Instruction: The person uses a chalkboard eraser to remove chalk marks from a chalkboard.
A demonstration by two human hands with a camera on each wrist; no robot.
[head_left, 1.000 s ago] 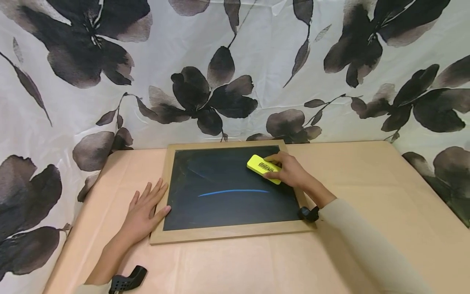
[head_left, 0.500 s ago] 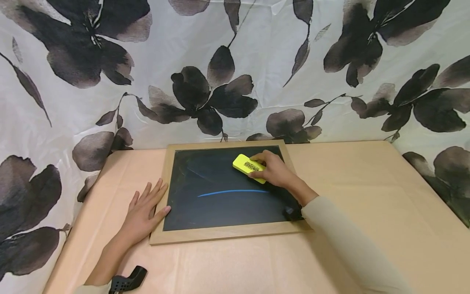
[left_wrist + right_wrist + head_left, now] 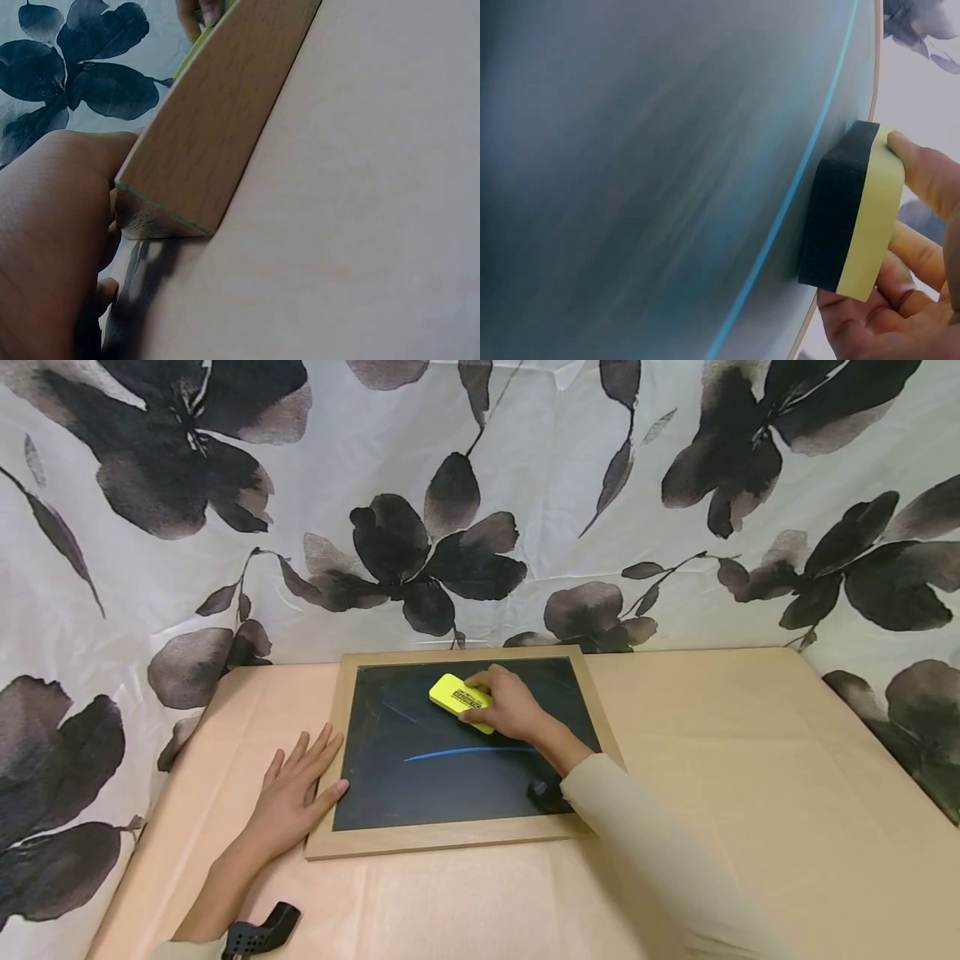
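Two black wrist devices show in the head view: one on the left wrist (image 3: 262,931), lying over the near left of the table (image 3: 757,735), and the other on the right wrist, over the near right part of the chalkboard (image 3: 420,793). We see a white cloth (image 3: 570,468) with dark printed flowers rising behind the table's far edge and down both sides. The right forearm in its pale sleeve (image 3: 645,835) reaches in from the near right, crossing the board's wooden frame (image 3: 465,833) and covering part of its right side; the wrist hides the right end of the blue line (image 3: 457,752). Inside the frame we find that line, a slight arc running left to right, and pale smears on the dark surface.

Over the board's far half, about midway between its sides, is the yellow eraser (image 3: 453,695), beyond the line. Its long axis slants from far left to near right, with the printed yellow face up; in the right wrist view we see its black layer turned to the board. The right hand (image 3: 513,703) grips the eraser's right part, thumb on the near edge and fingers (image 3: 477,679) on the far one. We see the left hand (image 3: 288,802) with its fingers spread and nearly straight, touching the frame's left side and grasping nothing.
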